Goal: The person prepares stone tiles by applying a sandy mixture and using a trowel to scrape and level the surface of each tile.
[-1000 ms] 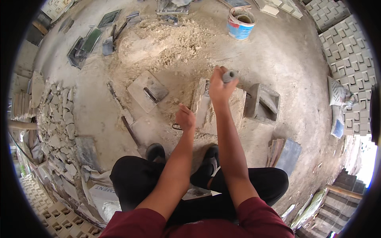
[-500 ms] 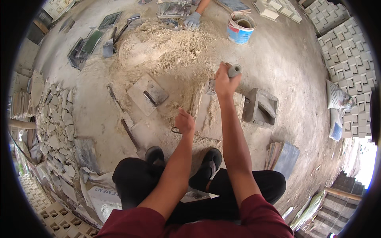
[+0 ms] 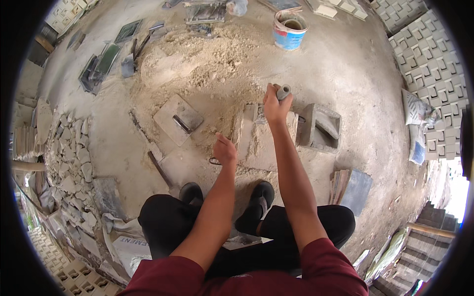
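Observation:
In front of my feet lies a rectangular mould (image 3: 249, 143) filled and smeared with pale, crumbly mix. My right hand (image 3: 277, 106) is closed around the grey tubular handle (image 3: 283, 92) of a tool whose flat metal blade (image 3: 258, 114) rests over the mould's far part. At the mould's near left corner my left hand (image 3: 225, 150) is closed, apparently on the dark loop handle (image 3: 214, 161) that shows beside it. A similar dark loop shows on the mould's right side. Left of the mould lies a square float (image 3: 177, 120) with a bar handle.
A heap of pale mix (image 3: 192, 59) spreads beyond the mould. Right of it sits a grey box (image 3: 320, 127) with a slab inside; farther off stands a blue-and-white bucket (image 3: 290, 34). Stacked plates (image 3: 353, 191) lie at right, stone pieces (image 3: 71, 158) at left. A co-worker's gloved hand (image 3: 238, 7) shows at the top.
The view has shifted slightly. My right hand has drawn the tool a little nearer to me over the mould. My left hand stays at the corner. The co-worker's gloved hand has moved farther away.

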`<state>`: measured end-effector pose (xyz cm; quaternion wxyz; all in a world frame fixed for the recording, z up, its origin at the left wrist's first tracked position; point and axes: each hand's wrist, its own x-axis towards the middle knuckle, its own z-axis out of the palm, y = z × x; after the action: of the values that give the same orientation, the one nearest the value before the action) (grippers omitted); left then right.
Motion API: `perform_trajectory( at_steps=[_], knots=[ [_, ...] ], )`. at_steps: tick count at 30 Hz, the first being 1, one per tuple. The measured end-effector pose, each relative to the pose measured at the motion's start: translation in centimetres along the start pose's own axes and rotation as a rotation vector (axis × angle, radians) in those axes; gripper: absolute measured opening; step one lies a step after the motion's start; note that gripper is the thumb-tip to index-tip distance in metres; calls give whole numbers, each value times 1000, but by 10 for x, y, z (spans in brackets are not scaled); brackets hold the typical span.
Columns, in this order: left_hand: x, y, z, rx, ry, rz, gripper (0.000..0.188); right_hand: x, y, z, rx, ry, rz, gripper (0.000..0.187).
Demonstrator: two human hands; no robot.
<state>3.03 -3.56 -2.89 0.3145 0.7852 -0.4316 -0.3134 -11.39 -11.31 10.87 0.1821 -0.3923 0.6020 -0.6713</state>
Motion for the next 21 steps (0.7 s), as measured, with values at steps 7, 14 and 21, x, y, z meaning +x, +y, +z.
perform_trajectory(
  at_steps=[7,14,21],
  knots=[
    [4,-2,-1,23,-28,-2,72,-15,-51,-11,117,7,42,35],
    [9,-3,-8,-2,-25,-33,68,-20,-76,-30,335,9,148,36],
    [14,-16,-2,69,3,-22,58,-40,-42,-25,83,-42,126,32]
  ],
)
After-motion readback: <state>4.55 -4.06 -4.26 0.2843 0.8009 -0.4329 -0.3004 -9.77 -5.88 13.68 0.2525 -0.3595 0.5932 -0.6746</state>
